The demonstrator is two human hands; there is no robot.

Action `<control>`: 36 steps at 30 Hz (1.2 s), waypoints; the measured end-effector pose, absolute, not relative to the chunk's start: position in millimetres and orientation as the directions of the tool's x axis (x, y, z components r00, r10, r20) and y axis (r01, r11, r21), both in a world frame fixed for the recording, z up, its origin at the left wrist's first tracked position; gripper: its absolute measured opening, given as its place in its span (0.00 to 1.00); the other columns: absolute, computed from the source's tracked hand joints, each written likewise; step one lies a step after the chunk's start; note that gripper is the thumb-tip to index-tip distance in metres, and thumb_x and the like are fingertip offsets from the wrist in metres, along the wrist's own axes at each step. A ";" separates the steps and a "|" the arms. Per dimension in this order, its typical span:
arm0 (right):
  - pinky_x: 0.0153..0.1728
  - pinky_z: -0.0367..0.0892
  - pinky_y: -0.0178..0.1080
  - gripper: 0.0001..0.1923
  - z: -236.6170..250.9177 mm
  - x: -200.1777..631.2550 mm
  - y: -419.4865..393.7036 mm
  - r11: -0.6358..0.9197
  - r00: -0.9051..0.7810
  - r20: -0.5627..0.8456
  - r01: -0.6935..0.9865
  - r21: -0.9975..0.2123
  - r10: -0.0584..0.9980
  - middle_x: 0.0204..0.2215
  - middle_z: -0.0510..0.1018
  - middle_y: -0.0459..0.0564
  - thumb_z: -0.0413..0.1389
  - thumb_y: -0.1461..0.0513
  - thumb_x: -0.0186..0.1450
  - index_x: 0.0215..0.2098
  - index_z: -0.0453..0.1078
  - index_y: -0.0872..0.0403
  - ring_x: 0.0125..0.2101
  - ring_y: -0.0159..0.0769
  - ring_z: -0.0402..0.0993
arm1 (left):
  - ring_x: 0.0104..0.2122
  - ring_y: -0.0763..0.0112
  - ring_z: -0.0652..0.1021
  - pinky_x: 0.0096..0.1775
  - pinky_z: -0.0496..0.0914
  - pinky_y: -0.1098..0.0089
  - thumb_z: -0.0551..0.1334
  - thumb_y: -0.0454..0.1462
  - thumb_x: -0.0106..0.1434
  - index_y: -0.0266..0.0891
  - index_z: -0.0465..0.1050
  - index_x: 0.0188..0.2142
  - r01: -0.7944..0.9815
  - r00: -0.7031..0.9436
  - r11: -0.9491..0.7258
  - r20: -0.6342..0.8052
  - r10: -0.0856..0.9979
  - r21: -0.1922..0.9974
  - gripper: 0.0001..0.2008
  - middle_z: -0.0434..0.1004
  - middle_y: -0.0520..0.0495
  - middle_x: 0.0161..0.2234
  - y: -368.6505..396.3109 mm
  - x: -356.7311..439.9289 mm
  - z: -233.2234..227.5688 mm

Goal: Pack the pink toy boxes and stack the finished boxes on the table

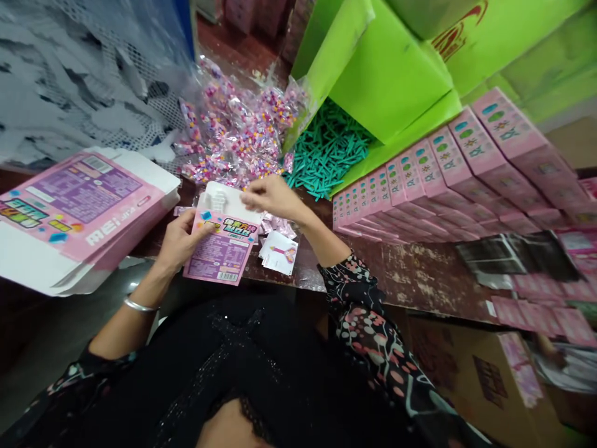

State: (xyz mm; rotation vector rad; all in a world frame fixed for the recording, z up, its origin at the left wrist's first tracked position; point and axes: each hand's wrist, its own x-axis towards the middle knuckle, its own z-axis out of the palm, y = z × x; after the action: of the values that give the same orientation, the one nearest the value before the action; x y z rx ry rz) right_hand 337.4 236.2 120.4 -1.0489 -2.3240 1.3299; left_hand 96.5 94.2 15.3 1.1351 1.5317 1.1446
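Observation:
My left hand (180, 241) grips a pink and purple printed carton (221, 252) at its left side, thumb across the front. The carton's top is open, with its white flap (233, 198) raised. A pale, ridged plastic piece (217, 200) shows at the opening. My right hand (270, 198) is at the right of the flap, its fingers bent together on the flap's edge; the fingertips are partly hidden. Small pink packets (277, 225) lie behind the carton. Beside it on the table is a stack of white printed leaflets (278, 253).
Flattened pink cartons (79, 211) are stacked at left. Behind lie clear bags of colourful beads (242, 127). Teal plastic sticks (331, 149) fill a tipped green box (382, 81). Rows of pink cartons (433, 168) stand at right. A brown cardboard box (448, 361) sits below the table edge.

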 end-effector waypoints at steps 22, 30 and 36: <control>0.73 0.76 0.55 0.16 48.1 263.5 317.0 0.742 -0.839 -0.098 0.522 -0.420 0.535 0.67 0.90 0.60 0.61 0.62 0.83 0.64 0.87 0.53 0.67 0.48 0.85 | 0.51 0.48 0.89 0.52 0.83 0.60 0.79 0.66 0.58 0.44 0.93 0.57 0.390 0.081 0.299 -0.356 0.931 0.871 0.38 0.95 0.42 0.55 49.8 6.0 4.0; 0.60 0.87 0.52 0.32 100.3 319.6 288.5 0.384 -0.380 0.211 0.467 -0.797 0.900 0.61 0.84 0.57 0.64 0.39 0.84 0.72 0.74 0.50 0.61 0.47 0.84 | 0.47 0.54 0.86 0.45 0.81 0.65 0.82 0.66 0.61 0.34 0.88 0.60 0.189 -0.081 0.311 -0.301 0.950 0.932 0.43 0.94 0.39 0.55 74.4 28.9 8.6; 0.57 0.91 0.51 0.37 80.2 338.5 245.0 0.286 -0.329 0.205 0.223 -0.932 0.922 0.64 0.81 0.57 0.71 0.36 0.76 0.71 0.71 0.45 0.61 0.48 0.83 | 0.44 0.57 0.86 0.42 0.82 0.67 0.87 0.64 0.55 0.36 0.90 0.55 0.053 -0.125 0.185 -0.178 0.976 0.981 0.41 0.94 0.40 0.51 97.6 62.2 6.1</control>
State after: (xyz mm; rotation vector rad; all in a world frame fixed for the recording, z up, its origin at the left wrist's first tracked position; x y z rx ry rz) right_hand 338.5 245.0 80.2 -1.0441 -1.7459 1.0873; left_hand 62.2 97.6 6.1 1.0585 1.4252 1.1264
